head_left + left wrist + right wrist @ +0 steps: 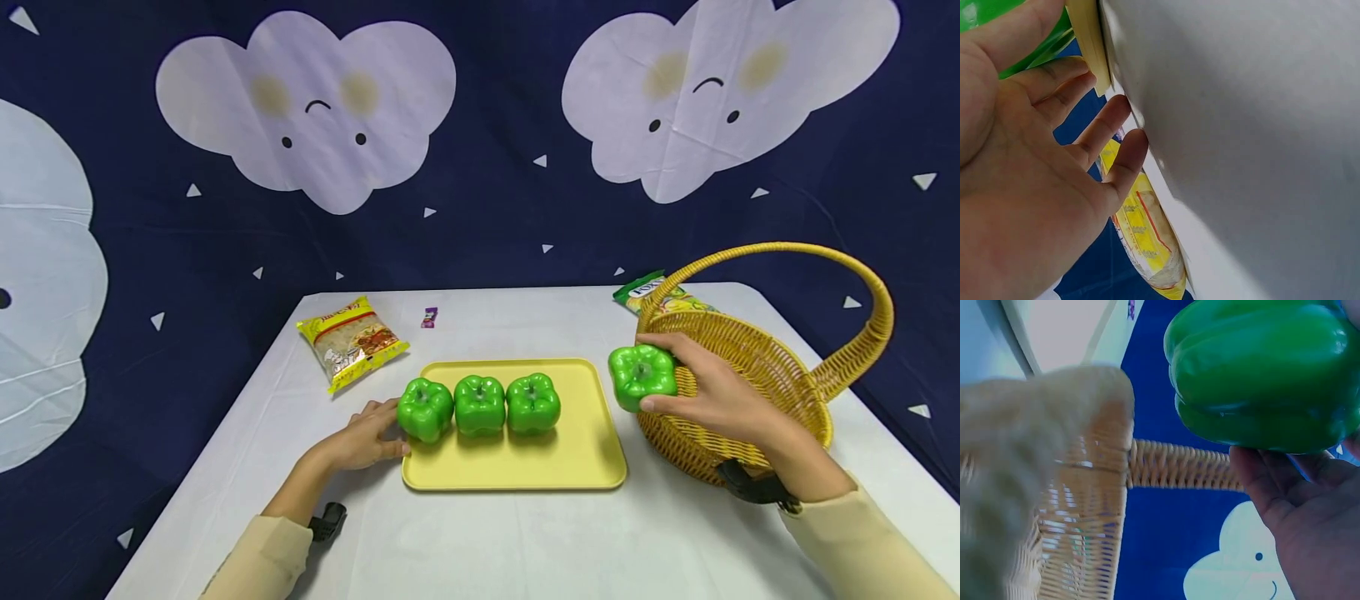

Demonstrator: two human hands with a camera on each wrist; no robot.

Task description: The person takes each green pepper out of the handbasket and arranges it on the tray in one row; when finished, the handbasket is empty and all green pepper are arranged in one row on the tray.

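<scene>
Three green peppers stand in a row on a yellow tray [577, 458]: left [425, 408], middle [480, 404], right [533, 403]. My left hand [378, 429] lies on the white table [487, 542] at the tray's left edge. Its fingers are relaxed and reach the left pepper [1047, 47] by the tray's rim [1088, 37]. My right hand [675, 383] grips a fourth green pepper [639, 375] over the left rim of a wicker basket [757, 358]. In the right wrist view this pepper [1260, 369] sits in my fingers [1297, 512], above the basket's weave [1085, 519].
A yellow snack bag [352, 342] lies behind the tray on the left, also in the left wrist view [1147, 237]. A green packet [652, 293] sits behind the basket. A small purple item [429, 317] lies near the table's far edge. The basket's tall handle [862, 275] arches above it.
</scene>
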